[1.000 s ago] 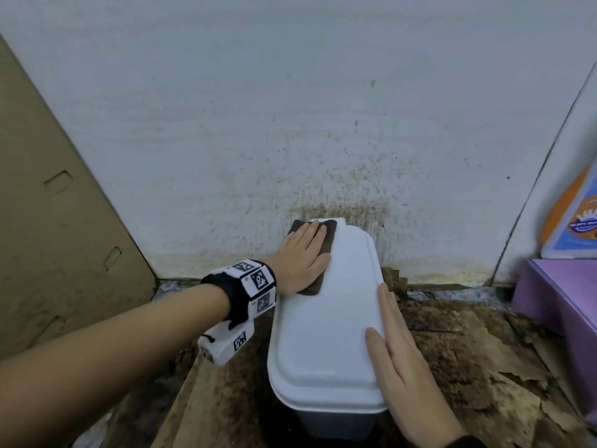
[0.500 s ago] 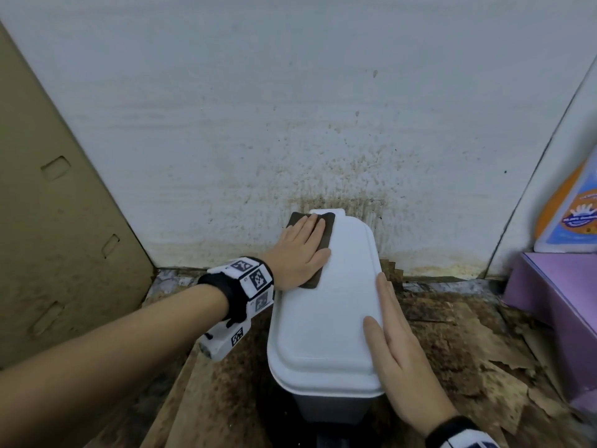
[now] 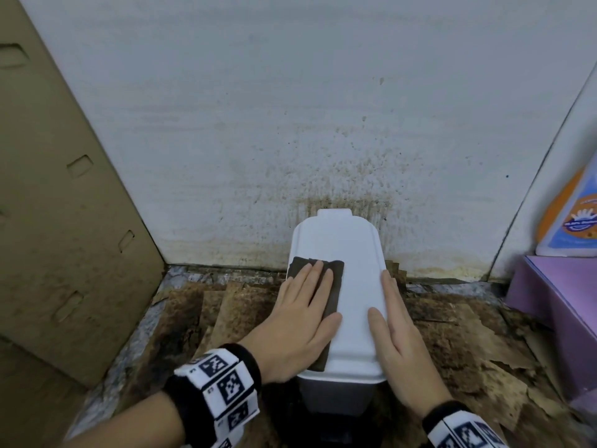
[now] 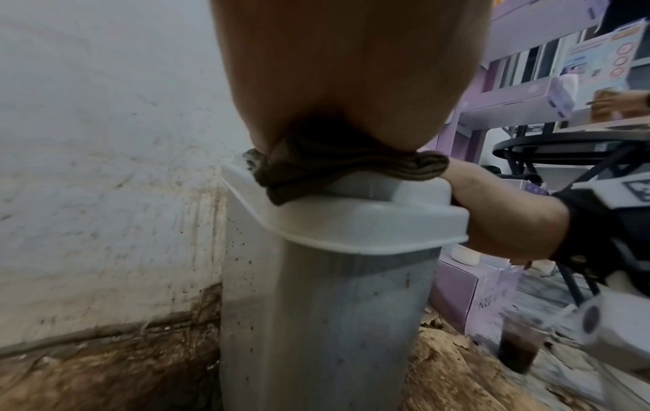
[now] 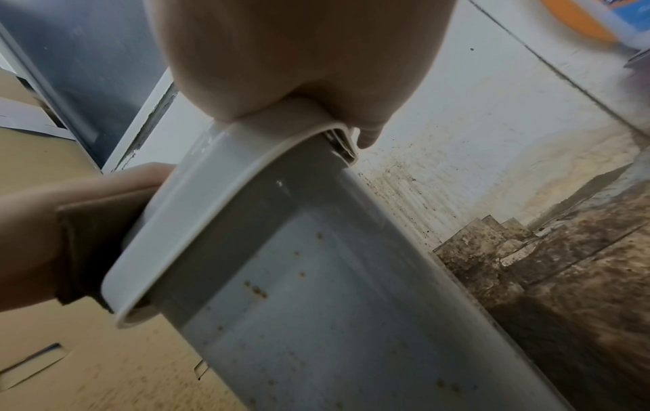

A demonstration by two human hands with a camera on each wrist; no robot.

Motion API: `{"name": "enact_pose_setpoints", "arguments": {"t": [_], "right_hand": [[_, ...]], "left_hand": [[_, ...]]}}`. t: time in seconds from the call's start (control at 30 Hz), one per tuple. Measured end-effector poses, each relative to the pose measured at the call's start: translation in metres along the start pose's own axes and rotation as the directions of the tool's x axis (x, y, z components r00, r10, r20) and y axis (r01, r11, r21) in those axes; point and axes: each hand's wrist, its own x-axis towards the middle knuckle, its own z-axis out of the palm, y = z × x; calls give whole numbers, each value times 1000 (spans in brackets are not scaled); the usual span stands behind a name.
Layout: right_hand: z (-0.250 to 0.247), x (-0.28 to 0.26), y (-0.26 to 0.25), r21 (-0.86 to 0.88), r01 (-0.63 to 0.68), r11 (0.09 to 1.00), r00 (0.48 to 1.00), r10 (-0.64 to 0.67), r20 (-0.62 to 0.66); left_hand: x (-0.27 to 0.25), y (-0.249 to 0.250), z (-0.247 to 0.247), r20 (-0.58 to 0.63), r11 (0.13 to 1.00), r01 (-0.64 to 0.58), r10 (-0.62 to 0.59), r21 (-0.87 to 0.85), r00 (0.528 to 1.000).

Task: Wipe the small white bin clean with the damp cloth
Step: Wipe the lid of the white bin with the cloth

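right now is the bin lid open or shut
Shut: the lid sits flat on the bin rim, left hand pressing the cloth onto it.

1 white bin (image 3: 342,286), 1 cloth (image 3: 332,286), 2 hands (image 3: 300,321), 1 drink cup (image 4: 520,347)

The left hand (image 3: 298,321) and the cloth (image 3: 326,289) beneath it have moved from the far end of the bin lid (image 3: 355,286) toward its near end, lower in the frame. The cloth now covers the lid's left side down to the near edge.
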Motion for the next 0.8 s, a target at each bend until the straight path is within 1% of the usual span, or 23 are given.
{"name": "enact_pose_setpoints", "arguments": {"t": [0.17, 0.33, 0.43, 0.57, 0.8], "right_hand": [[-1, 0, -2, -4, -6, 1000, 1000, 6, 13], [-1, 2, 0, 3, -8, 1000, 1000, 8, 19], [-1, 2, 0, 21, -14, 1000, 1000, 13, 27], [-1, 4, -1, 43, -22, 999, 999, 21, 38], [-1, 5, 0, 54, -22, 998, 999, 20, 36]], "left_hand": [[6, -9, -3, -1, 994, -22, 22, -103, 1000], [28, -22, -13, 5, 971, 17, -17, -238, 1000], [43, -34, -22, 21, 956, 19, -13, -292, 1000], [61, -48, -29, 23, 960, 1, 6, -282, 1000], [106, -56, -47, 10, 975, 55, -54, -216, 998]]}}
